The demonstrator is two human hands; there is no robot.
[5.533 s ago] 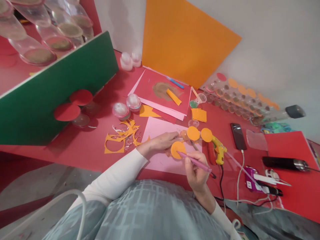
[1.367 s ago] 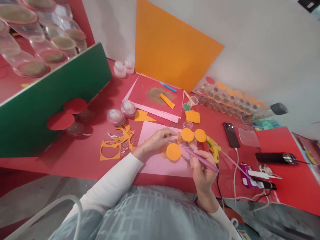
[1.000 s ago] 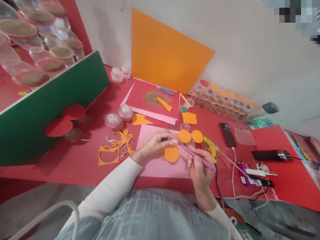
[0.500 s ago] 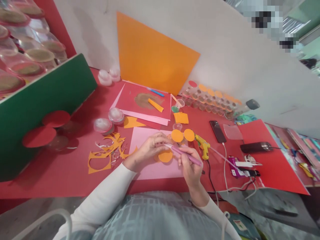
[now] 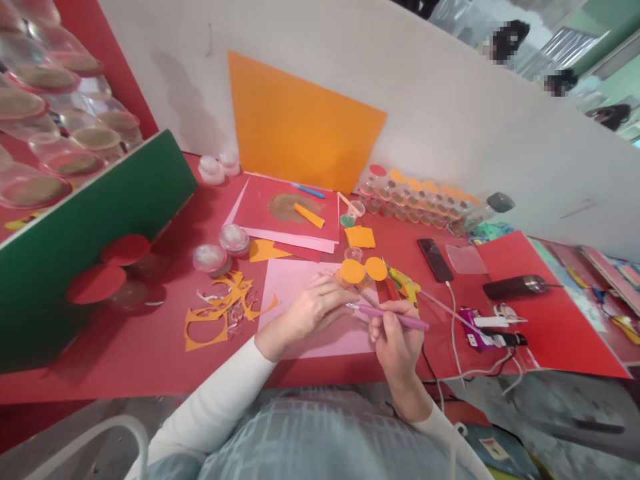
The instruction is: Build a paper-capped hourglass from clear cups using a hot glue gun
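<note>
My left hand rests on a pink paper sheet with its fingers curled over something that stays hidden beneath them. My right hand grips a pink pen, whose tip meets the left fingertips. Just beyond the hands lie two orange paper circles, side by side on small clear cups. A yellow glue gun lies right of them, close to my right hand.
Orange paper scraps lie to the left. A green board stands at far left, with red discs before it. Behind are a red paper stack, an orange sheet against the wall and rows of lidded cups. A phone, cables and a charger sit to the right.
The head camera has swung up and to the right. My left hand has closed over the orange circle it was steadying, hiding it. The pen stays in my right hand, its tip at the left fingers.
</note>
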